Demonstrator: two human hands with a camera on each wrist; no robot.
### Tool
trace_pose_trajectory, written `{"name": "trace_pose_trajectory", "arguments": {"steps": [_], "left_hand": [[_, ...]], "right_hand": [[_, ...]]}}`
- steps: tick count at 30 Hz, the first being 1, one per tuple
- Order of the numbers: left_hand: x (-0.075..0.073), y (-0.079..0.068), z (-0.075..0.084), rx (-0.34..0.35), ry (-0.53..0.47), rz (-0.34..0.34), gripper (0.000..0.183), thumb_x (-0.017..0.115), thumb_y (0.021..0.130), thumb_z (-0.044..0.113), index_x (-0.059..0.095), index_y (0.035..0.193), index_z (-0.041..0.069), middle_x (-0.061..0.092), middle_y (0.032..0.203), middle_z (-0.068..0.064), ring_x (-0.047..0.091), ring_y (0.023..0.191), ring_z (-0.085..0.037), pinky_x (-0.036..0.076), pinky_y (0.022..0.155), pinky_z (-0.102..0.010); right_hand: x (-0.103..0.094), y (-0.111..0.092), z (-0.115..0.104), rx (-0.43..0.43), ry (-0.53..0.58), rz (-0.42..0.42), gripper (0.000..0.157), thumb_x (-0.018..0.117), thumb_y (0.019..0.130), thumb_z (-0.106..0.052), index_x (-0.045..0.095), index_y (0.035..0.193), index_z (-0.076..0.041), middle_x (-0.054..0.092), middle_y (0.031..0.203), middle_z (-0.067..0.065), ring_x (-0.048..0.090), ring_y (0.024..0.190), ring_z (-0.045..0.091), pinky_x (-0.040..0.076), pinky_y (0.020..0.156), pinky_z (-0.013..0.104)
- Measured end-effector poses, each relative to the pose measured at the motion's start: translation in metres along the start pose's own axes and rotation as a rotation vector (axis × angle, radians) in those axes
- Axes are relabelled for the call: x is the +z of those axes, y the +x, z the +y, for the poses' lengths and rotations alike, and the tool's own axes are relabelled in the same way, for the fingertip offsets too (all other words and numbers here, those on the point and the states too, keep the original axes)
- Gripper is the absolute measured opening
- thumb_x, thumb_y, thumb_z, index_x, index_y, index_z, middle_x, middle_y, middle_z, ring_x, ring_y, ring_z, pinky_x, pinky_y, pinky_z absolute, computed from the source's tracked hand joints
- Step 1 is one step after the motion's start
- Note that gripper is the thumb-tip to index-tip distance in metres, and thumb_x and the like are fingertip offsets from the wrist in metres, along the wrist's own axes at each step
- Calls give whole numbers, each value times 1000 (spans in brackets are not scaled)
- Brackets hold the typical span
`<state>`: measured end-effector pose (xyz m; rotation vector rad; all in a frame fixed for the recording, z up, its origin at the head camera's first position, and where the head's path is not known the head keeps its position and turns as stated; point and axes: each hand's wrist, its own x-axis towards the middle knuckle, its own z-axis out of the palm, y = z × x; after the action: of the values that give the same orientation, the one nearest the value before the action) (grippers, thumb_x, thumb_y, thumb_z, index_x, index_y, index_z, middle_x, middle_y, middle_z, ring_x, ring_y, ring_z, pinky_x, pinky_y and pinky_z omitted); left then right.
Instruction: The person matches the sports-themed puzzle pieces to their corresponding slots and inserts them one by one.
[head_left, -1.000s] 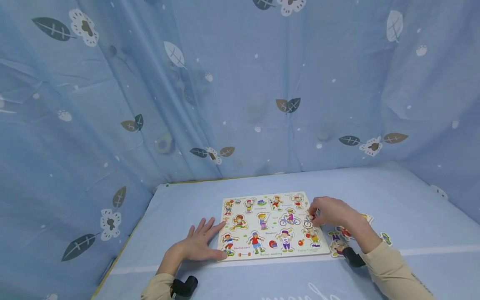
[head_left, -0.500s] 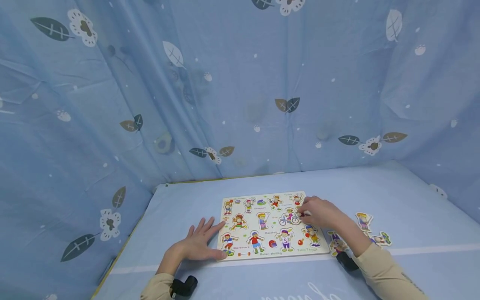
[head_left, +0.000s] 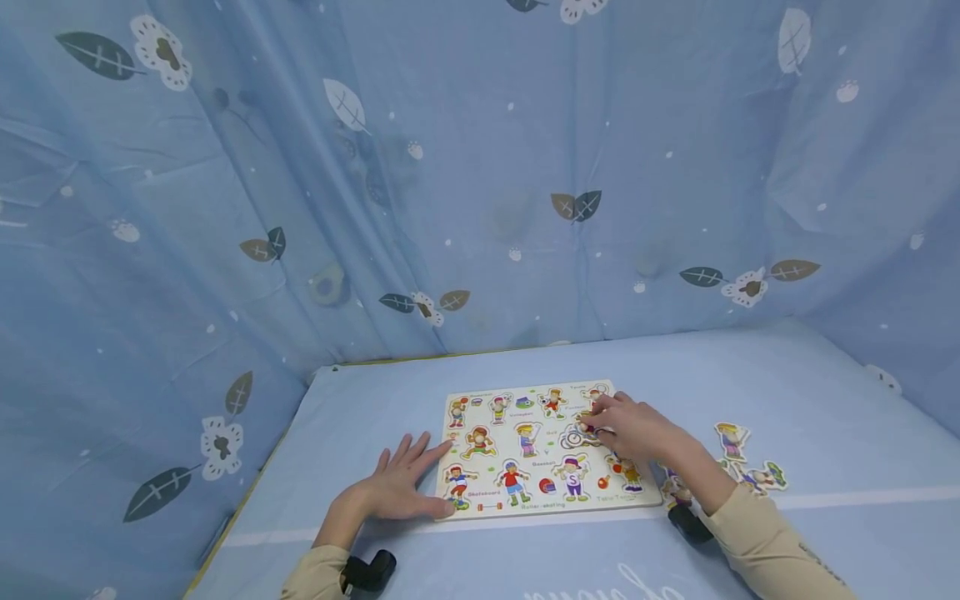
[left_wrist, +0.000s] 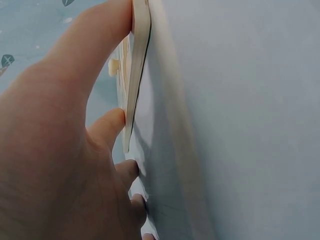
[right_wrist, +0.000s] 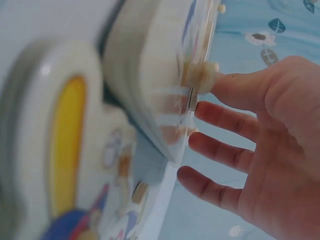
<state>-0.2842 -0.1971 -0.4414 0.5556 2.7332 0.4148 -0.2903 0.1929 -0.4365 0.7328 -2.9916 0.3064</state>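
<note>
A pale wooden knob puzzle board (head_left: 555,511) printed with children playing sports lies on the blue cloth. My right hand (head_left: 641,429) is over its right side, pinching a bicycle puzzle piece (head_left: 585,427) above the printed bicycle spot. In the right wrist view, the thumb presses a round wooden knob (right_wrist: 205,79), while three fingers extend below it; the index finger is hidden. My left hand (head_left: 393,490) is spread at the board's left edge. Its thumb and index finger touch the board's edge (left_wrist: 139,70) in the left wrist view.
Loose puzzle pieces lie right of the board: a golfer piece (head_left: 731,440), another figure (head_left: 765,477) and one partly under the right forearm (head_left: 674,486). A big blurred piece (right_wrist: 70,145) fills the right wrist view's foreground. A blue patterned curtain (head_left: 480,167) hangs behind.
My right hand has moved left with the bicycle piece, from the board's right edge to over the printed bicycle. The left hand stays in place.
</note>
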Motion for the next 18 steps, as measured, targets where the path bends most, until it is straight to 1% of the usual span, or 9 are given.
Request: {"name": "trace_pose_trajectory", "arguments": {"steps": [4, 7, 11, 16, 18], "left_hand": [[0, 0, 0, -7, 2, -1, 97, 68, 78, 68, 27, 157, 29, 13, 165, -13, 1, 152, -41, 3, 118, -65], [0, 0, -1, -6, 3, 0, 97, 68, 78, 68, 27, 157, 29, 14, 165, -13, 1, 152, -41, 3, 118, -65], [0, 0, -2, -3, -1, -2, 98, 68, 78, 68, 27, 157, 29, 13, 165, -13, 1, 152, -41, 3, 117, -65], [0, 2, -2, -3, -3, -6, 98, 67, 78, 69, 27, 158, 29, 12, 166, -13, 0, 152, -40, 2, 118, -65], [0, 2, -2, -2, -5, -9, 98, 67, 78, 69, 27, 158, 29, 11, 166, -13, 0, 152, -40, 2, 118, -65]], "right_hand": [[0, -1, -6, 18, -9, -11, 37, 59, 98, -12, 63, 135, -11, 57, 130, 9, 52, 113, 29, 50, 85, 54], [-1, -1, -11, 32, -2, -22, 39, 56, 100, -13, 59, 138, -11, 56, 130, 7, 50, 113, 27, 50, 84, 51], [-1, -2, -16, 30, -24, -28, 39, 56, 100, -14, 59, 138, -11, 56, 126, 5, 50, 111, 26, 49, 79, 47], [-1, -2, -19, 34, -67, -42, 39, 57, 100, -16, 60, 138, -11, 56, 126, 5, 50, 111, 27, 50, 78, 50], [0, -3, -20, 43, -68, -48, 39, 57, 100, -16, 60, 138, -11, 56, 126, 5, 50, 111, 26, 50, 78, 50]]}}
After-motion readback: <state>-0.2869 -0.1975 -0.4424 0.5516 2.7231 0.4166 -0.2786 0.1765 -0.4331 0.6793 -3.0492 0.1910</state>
